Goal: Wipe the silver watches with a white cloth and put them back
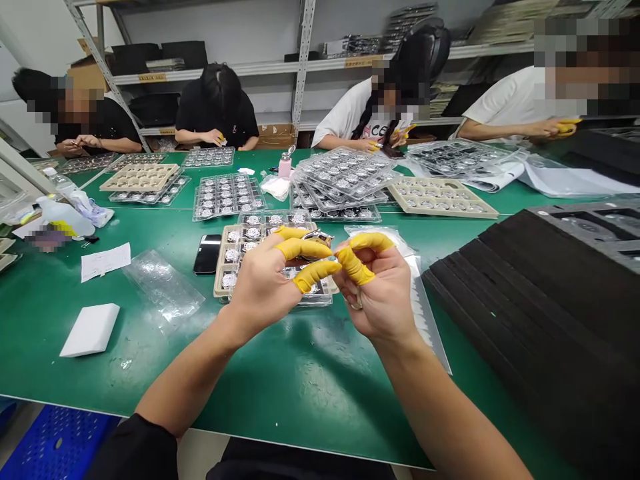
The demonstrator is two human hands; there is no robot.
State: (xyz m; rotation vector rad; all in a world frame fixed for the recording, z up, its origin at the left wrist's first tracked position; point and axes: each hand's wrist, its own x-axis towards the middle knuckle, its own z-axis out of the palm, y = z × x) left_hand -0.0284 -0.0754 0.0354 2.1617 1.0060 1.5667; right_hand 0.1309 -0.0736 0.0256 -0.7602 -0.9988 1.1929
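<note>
Yellow finger cots cover several fingertips on both hands. My left hand [273, 270] is closed around a small shiny metal piece, which looks like a watch case [319, 236], held above the trays. My right hand [377, 283] meets it from the right with thumb and fingers pinched together. A tiny pale-blue spot shows between the fingertips, too small to name. Below my hands lies a beige tray [219, 280] under a clear plastic tray [300, 301] with round, dial-like pieces in its pockets. My fingers hide part of both.
A black phone [207, 255], clear plastic sleeve [163, 283] and white block [90, 330] lie to the left. Black foam sheets [530, 313] are stacked at the right. Stacked clear trays [345, 173] and a pink bottle [285, 165] stand ahead. Several people work across the table.
</note>
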